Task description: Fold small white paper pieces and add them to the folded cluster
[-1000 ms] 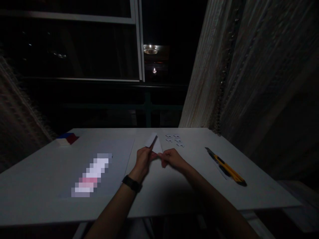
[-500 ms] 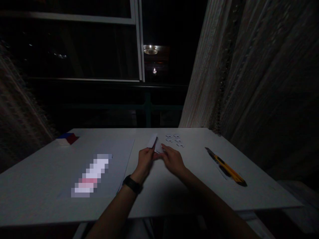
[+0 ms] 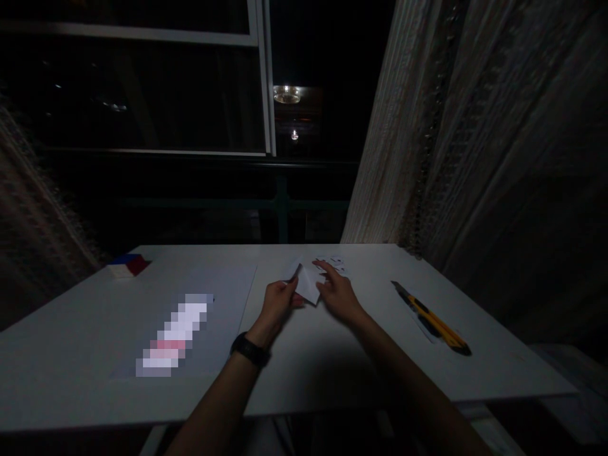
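Between my hands is a folded piece of white paper [image 3: 308, 285], its flaps standing partly apart. My left hand [image 3: 276, 306], with a dark watch [image 3: 249, 349] on the wrist, pinches the paper's left side between thumb and fingers. At the right edge, my right hand [image 3: 341, 297] has its fingers apart, the index finger stretched forward and the thumb beside the paper. Whether that thumb touches the paper is hard to tell. Just beyond the right fingers lie several small white paper pieces with dark marks [image 3: 337, 260], partly covered by the hand.
A yellow and black utility knife [image 3: 434, 322] lies at right on the white table [image 3: 380, 380]. At left is a large sheet of paper [image 3: 228, 304] with a blurred-out patch. A blue, red and white cube [image 3: 127, 266] sits at the far left. Curtains [image 3: 380, 158] flank the dark window.
My right hand has loosened from the paper and its index finger has stretched out forward. The paper has opened wider, showing more of its inner face. My left hand keeps its hold.
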A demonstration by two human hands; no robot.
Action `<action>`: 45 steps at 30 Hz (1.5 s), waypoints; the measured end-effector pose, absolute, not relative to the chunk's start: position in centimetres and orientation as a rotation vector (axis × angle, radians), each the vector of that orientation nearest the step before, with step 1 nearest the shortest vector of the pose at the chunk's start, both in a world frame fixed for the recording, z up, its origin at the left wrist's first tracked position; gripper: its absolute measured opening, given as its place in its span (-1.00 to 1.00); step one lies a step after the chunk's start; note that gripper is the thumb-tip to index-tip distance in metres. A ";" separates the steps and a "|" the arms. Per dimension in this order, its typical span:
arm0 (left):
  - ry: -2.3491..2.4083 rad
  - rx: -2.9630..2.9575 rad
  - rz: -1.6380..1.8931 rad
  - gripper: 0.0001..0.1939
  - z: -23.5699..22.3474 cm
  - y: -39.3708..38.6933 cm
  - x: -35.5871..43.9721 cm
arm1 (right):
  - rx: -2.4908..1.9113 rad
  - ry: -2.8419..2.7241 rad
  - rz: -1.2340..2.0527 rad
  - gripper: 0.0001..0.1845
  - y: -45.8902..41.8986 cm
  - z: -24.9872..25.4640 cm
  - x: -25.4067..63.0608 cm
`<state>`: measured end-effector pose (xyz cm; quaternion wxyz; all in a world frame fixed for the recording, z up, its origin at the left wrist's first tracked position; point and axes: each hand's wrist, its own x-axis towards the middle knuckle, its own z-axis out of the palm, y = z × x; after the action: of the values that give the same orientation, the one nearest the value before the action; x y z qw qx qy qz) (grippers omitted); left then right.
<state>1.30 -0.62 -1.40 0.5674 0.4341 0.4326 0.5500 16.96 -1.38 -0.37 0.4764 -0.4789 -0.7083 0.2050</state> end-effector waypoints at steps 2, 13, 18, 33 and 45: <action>0.978 0.994 1.294 -0.67 -1.4 -0.6 1.3 | -1.121 -1.728 0.571 -0.66 -1.0 -0.4 17.4; 0.885 1.009 1.205 -0.72 -0.6 -1.0 0.6 | -1.006 -1.767 1.152 -0.60 -0.5 -0.1 19.3; 0.833 0.918 1.096 -0.75 -0.3 -1.1 0.2 | -1.028 -1.679 1.056 -0.73 -0.5 0.2 19.3; 0.819 1.040 1.061 -0.60 -0.4 -1.4 0.6 | -1.026 -1.122 1.097 -0.62 0.1 -0.9 17.5; 0.747 1.018 1.251 -0.53 0.2 -1.4 0.3 | -0.946 -1.291 1.134 -0.76 0.0 0.0 18.7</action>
<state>0.33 -1.36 0.17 0.6304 0.4446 0.3264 0.5462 18.74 0.00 -0.05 0.5566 -0.4006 -0.5468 0.4803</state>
